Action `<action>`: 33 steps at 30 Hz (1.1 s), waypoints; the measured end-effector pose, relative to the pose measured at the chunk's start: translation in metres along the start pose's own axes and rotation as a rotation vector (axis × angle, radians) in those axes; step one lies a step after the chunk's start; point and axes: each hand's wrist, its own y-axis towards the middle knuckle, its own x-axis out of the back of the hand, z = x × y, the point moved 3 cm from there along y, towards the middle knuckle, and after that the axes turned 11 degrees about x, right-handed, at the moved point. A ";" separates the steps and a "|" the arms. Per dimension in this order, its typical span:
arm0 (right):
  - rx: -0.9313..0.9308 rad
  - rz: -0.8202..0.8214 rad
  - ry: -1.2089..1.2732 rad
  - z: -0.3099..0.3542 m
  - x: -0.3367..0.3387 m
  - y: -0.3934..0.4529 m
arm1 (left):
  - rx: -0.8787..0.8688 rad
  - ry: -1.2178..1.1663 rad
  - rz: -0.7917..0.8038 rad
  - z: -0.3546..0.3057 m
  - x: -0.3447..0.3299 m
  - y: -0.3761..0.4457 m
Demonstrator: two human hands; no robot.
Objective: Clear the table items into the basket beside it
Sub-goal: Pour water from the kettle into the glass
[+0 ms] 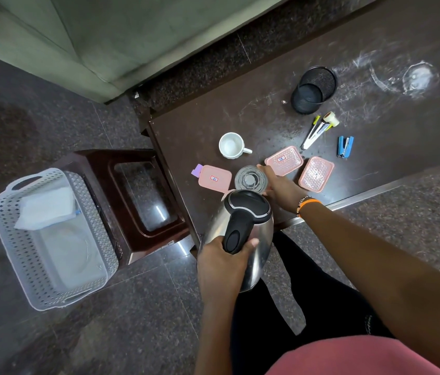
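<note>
My left hand [223, 262] grips the black handle of a steel electric kettle [248, 220], held at the near left corner of the dark table [267, 112]. My right hand [278, 185] wraps around a clear drinking glass [250, 178] standing on the table. Around it lie a white mug [231, 145], three pink box lids [214, 178] [283, 160] [316, 174], a black mesh pen holder [313, 89] on its side, pens with a tape roll [319, 128] and a blue stapler [345, 146]. The white perforated basket [10, 250] sits on the floor to the left.
A dark brown plastic stool [129, 234] stands between the basket and the table. White folded material [47, 209] and a clear container lie inside the basket. White chalky smears [416, 77] mark the far right of the table. The floor is dark speckled stone.
</note>
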 end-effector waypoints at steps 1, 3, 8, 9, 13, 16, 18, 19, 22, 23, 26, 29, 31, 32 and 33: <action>0.001 0.001 0.000 0.000 0.000 0.000 | 0.005 -0.002 0.002 0.000 0.000 0.000; 0.001 0.003 0.004 0.000 0.001 0.000 | 0.013 -0.004 0.001 0.000 0.000 0.001; -0.007 0.000 0.020 -0.001 0.002 0.000 | 0.016 -0.015 0.003 -0.001 0.000 0.002; -0.005 -0.001 0.024 -0.001 0.002 0.000 | 0.016 -0.015 0.004 -0.001 0.001 0.002; 0.002 0.001 0.029 -0.001 0.002 0.001 | 0.021 -0.017 -0.008 -0.001 0.002 0.002; 0.025 -0.010 0.012 0.001 0.003 0.002 | 0.013 0.000 0.000 -0.001 0.002 0.003; 0.040 -0.014 -0.006 0.003 0.004 0.004 | 0.015 0.007 0.010 -0.001 0.002 0.004; 0.045 -0.010 -0.011 0.003 0.005 0.004 | 0.017 0.004 0.017 0.000 0.001 0.004; 0.024 0.012 -0.050 0.003 0.005 0.004 | 0.023 -0.002 0.028 0.002 0.001 0.004; 0.019 0.014 -0.068 0.003 0.006 0.004 | 0.029 -0.002 0.026 0.002 0.002 0.004; 0.020 0.000 -0.121 0.003 0.006 0.004 | 0.049 -0.007 0.034 0.004 0.003 0.004; 0.031 -0.016 -0.173 0.003 0.006 0.005 | 0.053 -0.010 0.038 0.005 0.003 0.003; 0.058 0.006 -0.214 0.003 0.004 0.005 | 0.048 0.004 0.036 0.005 0.003 0.003; 0.073 0.017 -0.228 0.003 0.004 0.005 | 0.046 0.012 0.034 0.004 0.003 0.003; 0.083 0.024 -0.235 0.003 0.004 0.006 | 0.046 0.017 0.033 0.004 0.003 0.002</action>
